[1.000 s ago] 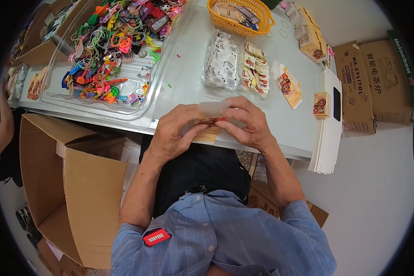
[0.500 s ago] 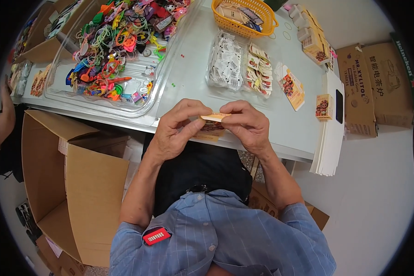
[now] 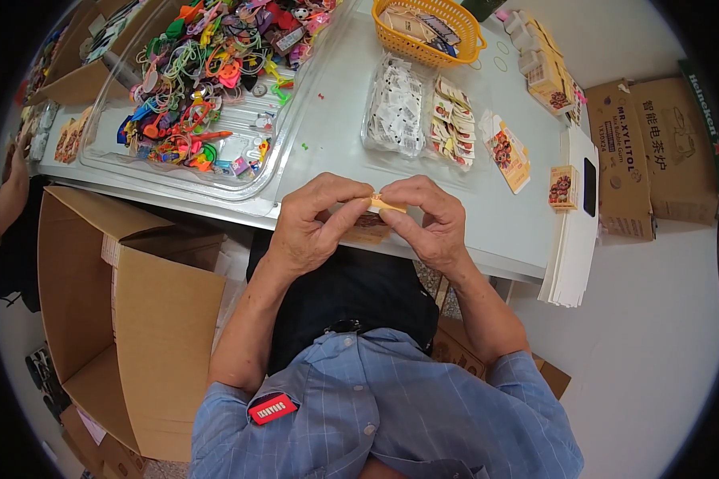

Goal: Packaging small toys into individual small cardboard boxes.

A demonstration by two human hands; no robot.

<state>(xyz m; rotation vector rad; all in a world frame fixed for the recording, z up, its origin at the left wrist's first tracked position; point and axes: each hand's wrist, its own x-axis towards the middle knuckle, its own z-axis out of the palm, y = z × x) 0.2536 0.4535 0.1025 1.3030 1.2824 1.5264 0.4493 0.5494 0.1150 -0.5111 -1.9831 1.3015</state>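
Note:
At the table's front edge, both hands grip a small orange printed cardboard box (image 3: pixel 367 229). My left hand (image 3: pixel 307 227) pinches one end of its upper edge between thumb and fingers. With thumb and fingertips, my right hand (image 3: pixel 434 222) presses on the other end of a light orange flap at the top. The fingers hide much of the box, and its inside does not show. Beyond the hands are a clear tray of small white packets (image 3: pixel 395 108) and a stack of printed packets (image 3: pixel 453 124).
Colourful small toys (image 3: pixel 208 88) fill a large clear tray (image 3: pixel 268 180) at the left. A yellow basket (image 3: pixel 427 54) stands at the back. Flat printed box blanks (image 3: pixel 506 156), a finished-looking box (image 3: pixel 563 188) and a phone (image 3: pixel 589 186) lie right. An open carton (image 3: pixel 168 351) stands lower left.
The flap at the box's top has turned and looks narrower. My right thumb has shifted onto its near side, and my left fingertips have moved slightly right.

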